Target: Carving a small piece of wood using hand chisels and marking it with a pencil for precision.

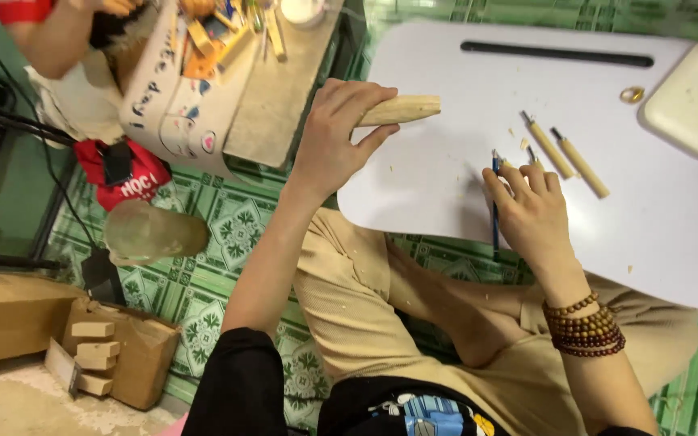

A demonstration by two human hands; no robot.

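- Fingers of the left hand (334, 133) are wrapping around one end of a pale wooden stick (400, 110), gripping it closed while the free end is pointing away over the white counter (672, 234).
- Wood like this is looking stiff, light and dry, not slippery; the thicker end inside the fist seems the surest place to hold.
- Beyond that hand, the right hand (531, 211) is resting palm down on the counter, fingers loosely spread, its fingertips touching a blue pencil (494, 211); it is not clearly gripping anything.
- Just past the right hand's fingertips, two wooden-handled carving tools (565, 153) are lying side by side among wood chips.
- Further out, a small ring (631, 94) is sitting near a cream box (692, 101).
- Both forearms are reaching forward over folded knees; brown beads (585, 325) are circling the right wrist.
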